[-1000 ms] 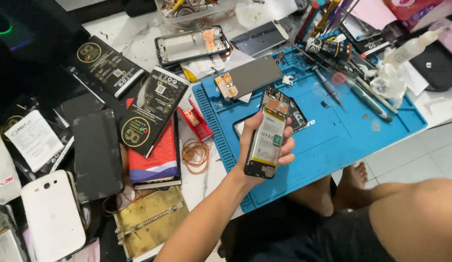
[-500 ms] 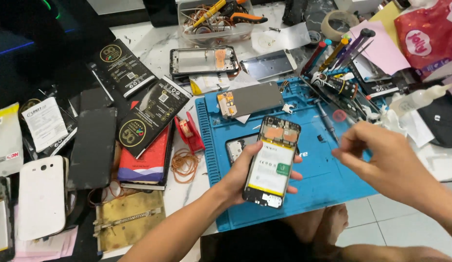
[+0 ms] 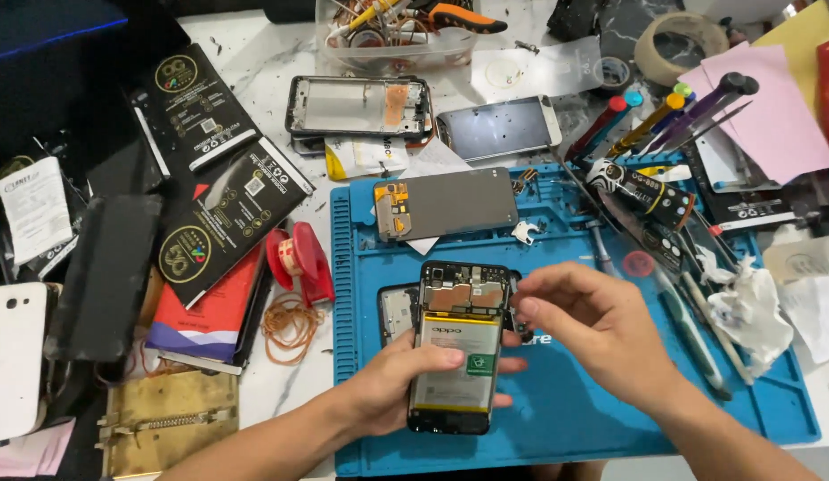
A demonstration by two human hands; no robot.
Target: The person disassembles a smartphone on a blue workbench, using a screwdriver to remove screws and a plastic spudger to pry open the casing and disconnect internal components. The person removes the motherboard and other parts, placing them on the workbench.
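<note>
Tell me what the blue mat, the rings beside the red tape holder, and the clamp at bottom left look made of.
Blue work mat: likely silicone or rubber, matte, with moulded ridges and compartments. Rubber bands: thin tan loops lying limp and tangled, so probably rubber. Clamp: metal with a brass-like yellow sheen, dulled in places, and a coiled spring across it.

The scene is lit brightly and evenly from above. Only soft, short shadows are cast on the blue mat [image 3: 566, 419]. A little glare is seen on the white table [image 3: 263, 53] and on the shiny phone screen [image 3: 499, 127]. The top left corner is left dark. Most things are seen sharply, with slight blur at the edges.
</note>
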